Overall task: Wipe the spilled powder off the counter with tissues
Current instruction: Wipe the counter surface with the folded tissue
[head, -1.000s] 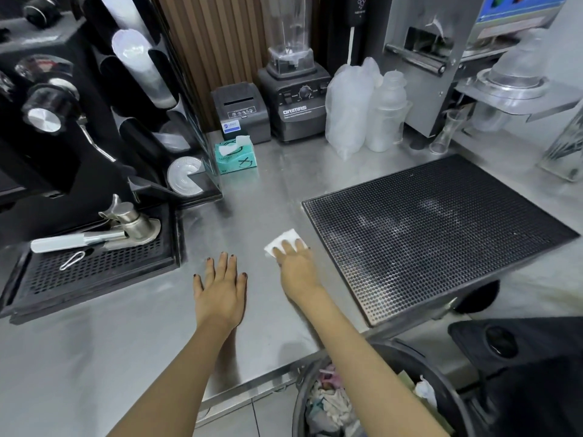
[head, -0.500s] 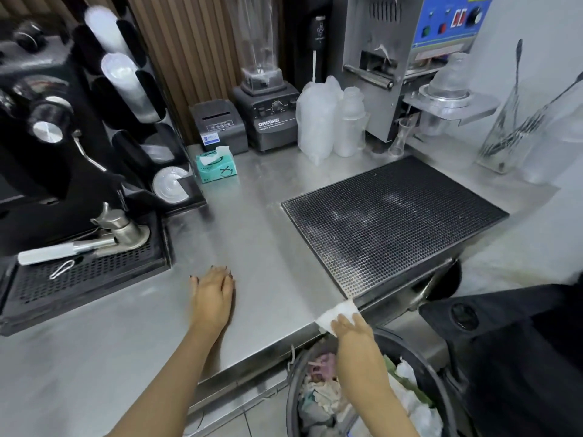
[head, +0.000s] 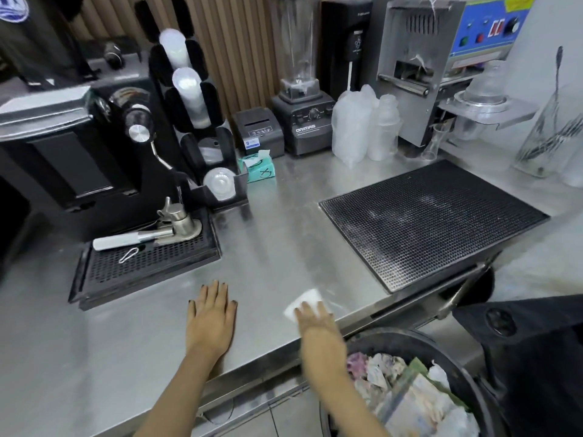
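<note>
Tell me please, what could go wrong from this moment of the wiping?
1. The right hand presses the tissue close to the counter edge, so powder may fall on the floor rather than into the bin below.
2. Whitish residue seems to lie on the black mat; one tissue would probably not lift it.

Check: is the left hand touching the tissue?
Apart. In the head view the left hand lies flat on the counter, with bare steel showing between it and the tissue, which is under the right hand.
</note>
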`<act>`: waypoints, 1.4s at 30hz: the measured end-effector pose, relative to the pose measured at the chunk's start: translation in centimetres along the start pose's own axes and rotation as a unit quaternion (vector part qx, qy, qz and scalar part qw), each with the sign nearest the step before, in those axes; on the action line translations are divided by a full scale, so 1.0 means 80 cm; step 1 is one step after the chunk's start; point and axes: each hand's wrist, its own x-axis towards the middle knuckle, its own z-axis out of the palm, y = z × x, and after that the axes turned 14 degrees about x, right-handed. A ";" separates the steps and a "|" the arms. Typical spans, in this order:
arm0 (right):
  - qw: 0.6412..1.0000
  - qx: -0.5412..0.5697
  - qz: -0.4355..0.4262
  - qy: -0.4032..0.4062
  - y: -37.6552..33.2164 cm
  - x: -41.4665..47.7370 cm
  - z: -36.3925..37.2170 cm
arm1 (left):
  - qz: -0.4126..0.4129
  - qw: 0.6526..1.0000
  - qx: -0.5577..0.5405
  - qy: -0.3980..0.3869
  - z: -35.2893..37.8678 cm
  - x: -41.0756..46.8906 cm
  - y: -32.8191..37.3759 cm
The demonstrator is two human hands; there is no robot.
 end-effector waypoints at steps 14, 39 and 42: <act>0.995 -0.006 -0.006 0.098 -0.048 0.043 0.008 | 0.000 1.000 -0.020 -0.018 0.000 0.000 -0.002; 0.966 -0.021 0.203 0.157 0.059 -0.018 -0.046 | -0.014 1.000 -0.017 -0.019 0.000 -0.001 0.005; 0.996 -0.007 0.069 0.059 0.026 0.001 -0.018 | -0.013 1.000 -0.021 -0.013 -0.007 -0.010 0.034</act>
